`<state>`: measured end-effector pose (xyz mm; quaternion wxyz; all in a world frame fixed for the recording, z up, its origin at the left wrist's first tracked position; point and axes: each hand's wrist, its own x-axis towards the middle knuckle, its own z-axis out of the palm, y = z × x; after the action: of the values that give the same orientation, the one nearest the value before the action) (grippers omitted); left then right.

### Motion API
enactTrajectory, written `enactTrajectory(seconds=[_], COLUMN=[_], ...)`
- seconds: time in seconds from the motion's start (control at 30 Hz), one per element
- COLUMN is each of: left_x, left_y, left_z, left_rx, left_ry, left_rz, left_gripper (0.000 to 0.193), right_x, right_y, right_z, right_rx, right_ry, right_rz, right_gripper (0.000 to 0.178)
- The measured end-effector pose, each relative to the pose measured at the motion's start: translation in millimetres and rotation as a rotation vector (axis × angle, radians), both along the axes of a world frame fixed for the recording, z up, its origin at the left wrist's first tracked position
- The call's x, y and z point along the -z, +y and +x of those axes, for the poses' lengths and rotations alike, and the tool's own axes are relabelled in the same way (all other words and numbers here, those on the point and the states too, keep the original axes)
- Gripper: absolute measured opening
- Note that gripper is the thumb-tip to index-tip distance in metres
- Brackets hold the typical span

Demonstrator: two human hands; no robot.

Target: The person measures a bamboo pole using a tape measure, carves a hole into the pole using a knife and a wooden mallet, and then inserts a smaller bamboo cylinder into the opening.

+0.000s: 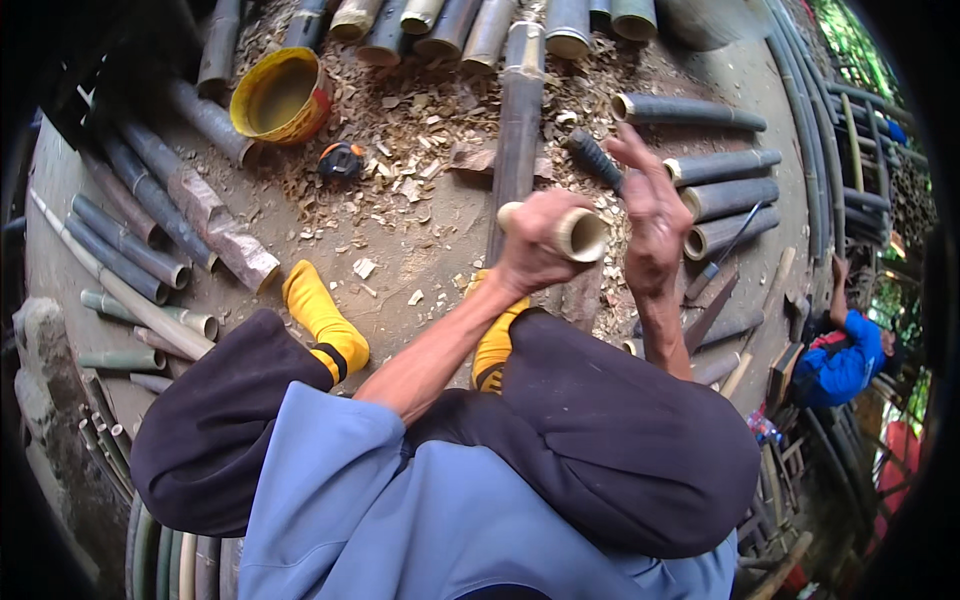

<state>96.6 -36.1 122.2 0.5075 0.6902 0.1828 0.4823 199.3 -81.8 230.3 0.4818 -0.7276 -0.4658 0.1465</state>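
My left hand (538, 242) is wrapped around a short bamboo tube (590, 240), pale at its cut, hollow end, which points to the right. My right hand (652, 225) is raised just to the right of the tube, apart from it, fingers stretched out and slightly blurred. Beyond the two hands, a black ribbed handle (594, 158) shows near my right fingertips; the rest of that tool cannot be made out. A long dark bamboo pole (517, 135) runs away from me past my left hand, crossing a wooden block (475, 158).
Wood chips (410, 130) litter the ground. A yellow bucket (318, 92) and an orange-black tape measure (341, 162) stand ahead to the left. Cut bamboo pieces (725, 165) lie on both sides; a blade (712, 312) rests at right. Another person (850, 360) in blue sits far right.
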Motion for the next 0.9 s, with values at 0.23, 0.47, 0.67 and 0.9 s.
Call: enactTrajectory(seconds=[0.23,0.47,0.67,0.9], left_x=[16,8,-3,3], left_y=[22,12,-17,-35], left_z=[-51,-37,25,55], left_rx=[0.056,0.027,0.106,0.017], left_ry=[-0.085,-0.106,0.116,0.251], left_rz=[-0.223,-0.282,0.107,0.203], left_gripper=[0.034,0.032,0.036,0.037], right_x=[161,206,190,56], right_y=[-155,-206,-199,-206], right_z=[-8,-57,-36,-3], right_rx=[0.322,0.539,0.443,0.371], right_ry=[-0.220,0.039,0.317,0.132], right_rz=[-0.627,-0.815,-0.696,0.089], right_gripper=[0.072,0.100,0.105,0.097])
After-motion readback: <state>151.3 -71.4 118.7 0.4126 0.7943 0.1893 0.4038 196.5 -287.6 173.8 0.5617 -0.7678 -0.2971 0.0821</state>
